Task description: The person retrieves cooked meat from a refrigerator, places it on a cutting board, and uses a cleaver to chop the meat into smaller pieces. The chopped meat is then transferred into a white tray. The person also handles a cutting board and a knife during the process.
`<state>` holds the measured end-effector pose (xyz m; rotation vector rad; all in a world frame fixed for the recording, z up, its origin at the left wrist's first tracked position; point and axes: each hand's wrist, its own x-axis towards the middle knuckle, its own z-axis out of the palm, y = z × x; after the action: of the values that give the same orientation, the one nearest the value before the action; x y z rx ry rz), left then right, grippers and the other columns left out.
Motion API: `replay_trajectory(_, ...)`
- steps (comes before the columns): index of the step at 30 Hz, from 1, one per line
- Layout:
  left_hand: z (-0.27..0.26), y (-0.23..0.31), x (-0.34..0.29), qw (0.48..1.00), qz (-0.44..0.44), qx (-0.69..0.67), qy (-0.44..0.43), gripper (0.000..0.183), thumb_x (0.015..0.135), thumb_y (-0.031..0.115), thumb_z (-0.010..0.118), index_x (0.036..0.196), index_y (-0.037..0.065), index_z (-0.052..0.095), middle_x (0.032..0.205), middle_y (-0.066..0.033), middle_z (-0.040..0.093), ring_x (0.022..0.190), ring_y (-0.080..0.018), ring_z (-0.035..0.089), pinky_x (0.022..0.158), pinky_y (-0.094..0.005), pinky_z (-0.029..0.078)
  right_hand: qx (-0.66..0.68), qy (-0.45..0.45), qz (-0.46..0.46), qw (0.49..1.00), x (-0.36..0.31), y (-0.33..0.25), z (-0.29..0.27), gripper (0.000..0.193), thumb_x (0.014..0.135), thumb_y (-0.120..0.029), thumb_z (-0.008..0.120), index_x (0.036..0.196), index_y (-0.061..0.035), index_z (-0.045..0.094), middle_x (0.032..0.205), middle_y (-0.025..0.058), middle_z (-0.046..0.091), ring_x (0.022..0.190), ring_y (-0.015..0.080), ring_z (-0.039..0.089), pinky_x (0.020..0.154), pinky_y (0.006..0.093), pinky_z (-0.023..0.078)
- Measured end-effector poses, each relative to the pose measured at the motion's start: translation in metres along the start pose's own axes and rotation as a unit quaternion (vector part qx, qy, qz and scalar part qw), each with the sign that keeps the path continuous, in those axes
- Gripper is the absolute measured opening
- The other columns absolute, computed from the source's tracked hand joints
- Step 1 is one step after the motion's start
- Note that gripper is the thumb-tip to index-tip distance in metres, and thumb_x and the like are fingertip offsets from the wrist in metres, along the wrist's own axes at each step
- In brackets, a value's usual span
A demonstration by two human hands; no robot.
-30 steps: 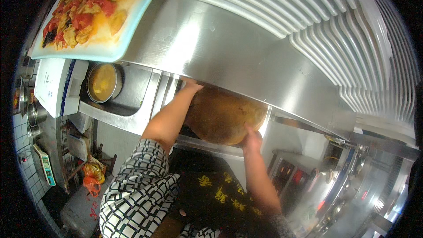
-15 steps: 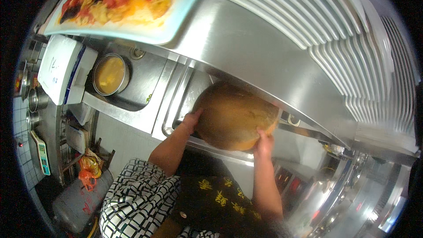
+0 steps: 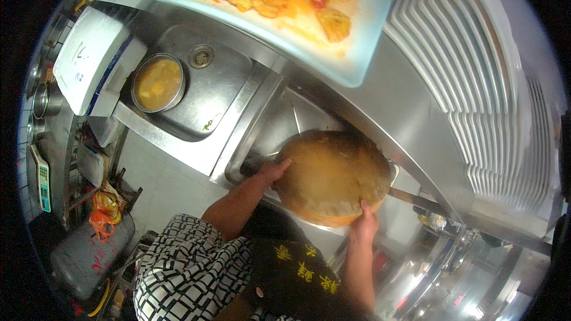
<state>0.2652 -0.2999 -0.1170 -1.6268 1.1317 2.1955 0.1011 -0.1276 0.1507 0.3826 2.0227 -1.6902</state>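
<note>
A thick, round wooden chopping block (image 3: 333, 175) lies or is held over the right-hand sink basin (image 3: 279, 113); whether it rests on the rim I cannot tell. My left hand (image 3: 276, 170) is closed on its left edge, with the thumb on top. On the near right edge, my right hand (image 3: 364, 224) grips the block, thumb up and the fingers hidden below. The block's top is brown and worn, darker toward its far side, with a lighter orange-brown side face.
In the left basin (image 3: 223, 77) stands a metal pot (image 3: 180, 94) of yellowish liquid. A white foam box (image 3: 89, 62) sits left of it. On the steel shelf (image 3: 380, 98) ahead are a plate (image 3: 364, 53) of food and stacked white plates (image 3: 470, 83). A grey cylinder (image 3: 89, 255) stands lower left.
The view has shifted, and more of the right basin shows beyond the block. Block and hands appear slightly lower and farther right in the picture. Both hands keep their hold.
</note>
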Motion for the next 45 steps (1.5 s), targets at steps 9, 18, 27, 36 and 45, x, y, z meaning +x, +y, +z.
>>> replay_trajectory(9, 0.013, -0.034, 0.038, 0.999, 0.042, 0.016, 0.022, 0.087, 0.076, 0.067, 0.062, 0.126, -0.004, 0.055, 0.118, -0.0222, 0.061, 0.091, -0.0335, 0.066, 0.067, -0.0431, 0.053, 0.003, -0.004, 0.012, 1.0, -0.012, -0.004, 0.001, 0.048, 0.081, -0.013, 0.071, 0.118, 0.0075, 0.05, 0.113, 0.016, 0.06, 0.099, 0.0291, 0.061, 0.087, 0.0422, 0.049)
replay_trajectory(18, -0.002, 0.006, -0.007, 0.999, 0.006, -0.031, -0.02, 0.076, 0.08, 0.061, 0.063, 0.123, -0.002, 0.057, 0.115, -0.0204, 0.063, 0.089, -0.0345, 0.066, 0.067, -0.0477, 0.054, -0.015, 0.013, 0.013, 1.0, -0.008, 0.005, 0.001, 0.048, 0.08, -0.014, 0.073, 0.116, 0.0077, 0.049, 0.11, 0.0164, 0.06, 0.098, 0.0301, 0.061, 0.086, 0.0425, 0.049)
replay_trajectory(27, -0.002, -0.004, 0.017, 0.998, 0.012, -0.045, -0.053, 0.068, 0.083, 0.057, 0.062, 0.119, -0.001, 0.059, 0.106, -0.0167, 0.065, 0.086, -0.0295, 0.066, 0.068, -0.0458, 0.054, -0.016, -0.022, 0.007, 1.0, -0.004, -0.001, 0.012, 0.048, 0.08, -0.016, 0.073, 0.115, 0.0076, 0.05, 0.109, 0.0169, 0.06, 0.096, 0.0293, 0.061, 0.084, 0.0421, 0.05)
replay_trajectory(36, -0.012, 0.011, 0.008, 0.971, -0.06, -0.15, -0.178, 0.059, 0.091, 0.058, 0.051, 0.123, 0.01, 0.057, 0.116, -0.0101, 0.062, 0.101, -0.027, 0.062, 0.079, -0.0488, 0.052, -0.083, 0.002, 0.008, 0.996, 0.015, 0.002, 0.04, 0.049, 0.082, -0.02, 0.072, 0.115, 0.0097, 0.052, 0.109, 0.0179, 0.062, 0.092, 0.0293, 0.064, 0.079, 0.0415, 0.053)
replay_trajectory(45, -0.026, 0.035, -0.008, 0.995, -0.045, 0.005, -0.094, 0.071, 0.089, 0.06, 0.051, 0.131, 0.003, 0.05, 0.122, -0.0174, 0.06, 0.112, -0.0315, 0.058, 0.089, -0.0496, 0.05, -0.129, -0.005, 0.016, 0.991, 0.021, 0.006, 0.05, 0.044, 0.083, -0.027, 0.073, 0.108, 0.0038, 0.055, 0.097, 0.0125, 0.062, 0.081, 0.0249, 0.063, 0.067, 0.0387, 0.053)
